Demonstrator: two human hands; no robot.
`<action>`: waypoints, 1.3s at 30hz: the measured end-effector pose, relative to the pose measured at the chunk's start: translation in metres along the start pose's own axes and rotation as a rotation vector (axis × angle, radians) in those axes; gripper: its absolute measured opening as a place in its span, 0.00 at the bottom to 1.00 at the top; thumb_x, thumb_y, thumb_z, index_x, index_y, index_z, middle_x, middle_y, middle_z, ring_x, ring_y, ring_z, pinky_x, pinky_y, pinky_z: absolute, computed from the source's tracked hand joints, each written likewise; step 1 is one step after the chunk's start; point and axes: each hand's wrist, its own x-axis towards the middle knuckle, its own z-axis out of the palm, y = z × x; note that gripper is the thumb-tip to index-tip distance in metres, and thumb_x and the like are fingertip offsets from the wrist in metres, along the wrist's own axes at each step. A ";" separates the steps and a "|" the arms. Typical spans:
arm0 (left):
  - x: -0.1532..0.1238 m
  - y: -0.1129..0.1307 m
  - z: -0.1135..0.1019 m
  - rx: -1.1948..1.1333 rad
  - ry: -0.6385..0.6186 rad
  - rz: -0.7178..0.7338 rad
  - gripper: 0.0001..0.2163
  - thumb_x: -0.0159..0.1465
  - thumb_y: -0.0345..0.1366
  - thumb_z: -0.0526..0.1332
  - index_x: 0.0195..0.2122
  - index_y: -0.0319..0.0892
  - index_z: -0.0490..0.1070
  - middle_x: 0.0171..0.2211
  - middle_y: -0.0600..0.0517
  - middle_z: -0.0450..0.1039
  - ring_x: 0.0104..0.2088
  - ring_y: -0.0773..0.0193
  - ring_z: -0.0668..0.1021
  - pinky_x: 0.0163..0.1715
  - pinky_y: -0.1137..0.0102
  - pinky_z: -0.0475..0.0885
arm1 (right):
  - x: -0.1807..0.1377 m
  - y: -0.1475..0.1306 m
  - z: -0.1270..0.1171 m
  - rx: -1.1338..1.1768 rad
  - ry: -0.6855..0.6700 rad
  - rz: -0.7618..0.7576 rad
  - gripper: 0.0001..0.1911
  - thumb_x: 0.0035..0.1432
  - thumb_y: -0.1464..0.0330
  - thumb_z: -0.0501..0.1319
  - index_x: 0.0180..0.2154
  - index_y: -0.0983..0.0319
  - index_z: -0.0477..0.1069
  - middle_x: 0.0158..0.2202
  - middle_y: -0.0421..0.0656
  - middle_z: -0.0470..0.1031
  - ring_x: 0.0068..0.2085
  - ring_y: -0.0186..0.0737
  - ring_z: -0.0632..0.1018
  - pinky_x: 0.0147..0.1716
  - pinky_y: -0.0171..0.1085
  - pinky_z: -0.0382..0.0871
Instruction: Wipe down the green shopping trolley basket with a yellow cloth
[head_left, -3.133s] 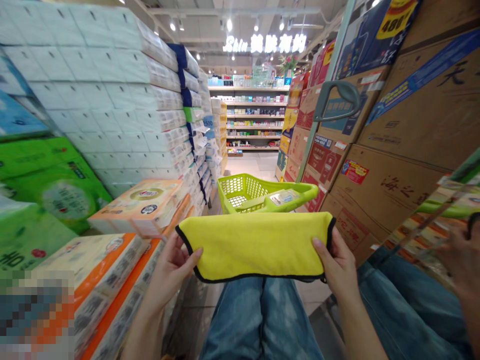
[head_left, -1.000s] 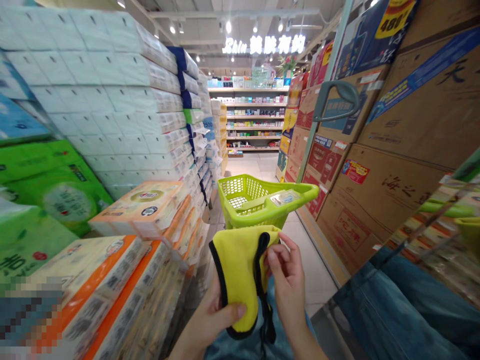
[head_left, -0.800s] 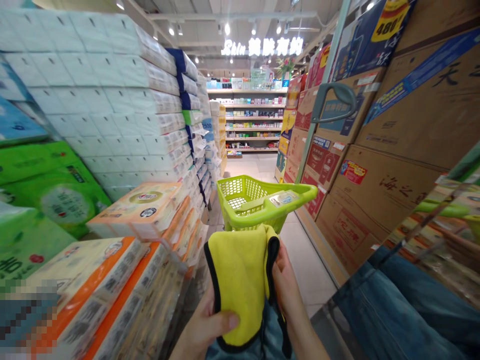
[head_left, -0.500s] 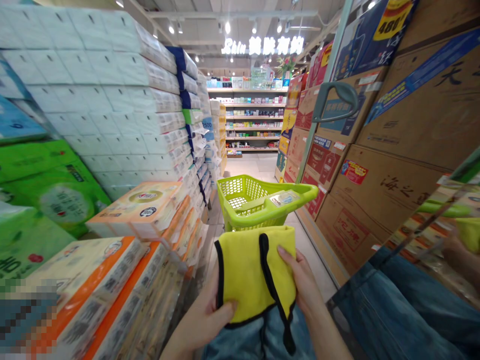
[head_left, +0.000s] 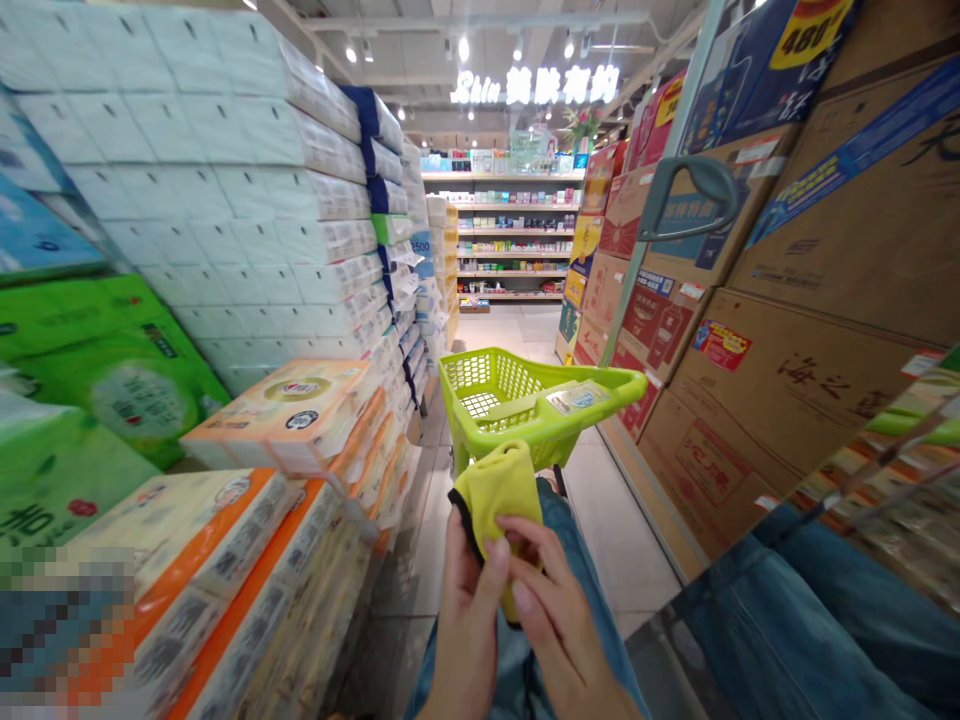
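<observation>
A yellow cloth with a black hem point(head_left: 501, 490) is folded into a narrow bundle and held upright over my jeans. My left hand point(head_left: 466, 610) grips it from the left, thumb pressed on its front. My right hand point(head_left: 553, 610) pinches its lower right side with bent fingers. Just beyond the cloth stands a lime-green shopping basket point(head_left: 525, 400) on the aisle floor, apparently with nothing in it.
Stacked tissue packs point(head_left: 225, 200) wall the left side, with orange-and-white packs point(head_left: 285, 410) low beside me. Cardboard cartons point(head_left: 810, 260) line the right. A mirror-like panel point(head_left: 825, 580) at lower right reflects jeans. Shelves point(head_left: 510, 240) close the aisle's far end.
The cloth, stretched wide between both hands three seconds ago, has been folded in half and then again into a narrow bundle. Both hands have come together on it.
</observation>
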 end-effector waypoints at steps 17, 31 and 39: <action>0.028 0.013 0.001 -0.134 0.155 -0.049 0.22 0.56 0.48 0.69 0.43 0.45 0.60 0.36 0.52 0.77 0.37 0.59 0.82 0.37 0.68 0.76 | 0.008 0.028 -0.025 0.407 -0.157 0.504 0.25 0.47 0.59 0.72 0.46 0.62 0.74 0.38 0.43 0.79 0.39 0.43 0.78 0.39 0.39 0.76; 0.099 0.029 0.035 0.482 -0.148 0.651 0.16 0.69 0.36 0.50 0.57 0.44 0.53 0.59 0.42 0.62 0.62 0.58 0.66 0.63 0.57 0.58 | 0.068 0.064 -0.002 -0.826 0.192 -0.267 0.45 0.62 0.70 0.56 0.70 0.59 0.29 0.72 0.57 0.30 0.71 0.61 0.41 0.62 0.69 0.45; 0.137 0.020 0.000 1.039 -0.204 0.934 0.27 0.70 0.37 0.48 0.69 0.41 0.40 0.68 0.38 0.50 0.69 0.53 0.53 0.67 0.48 0.47 | 0.106 0.109 0.015 -0.944 0.278 -0.259 0.39 0.63 0.72 0.54 0.70 0.60 0.38 0.70 0.52 0.50 0.71 0.56 0.45 0.65 0.65 0.38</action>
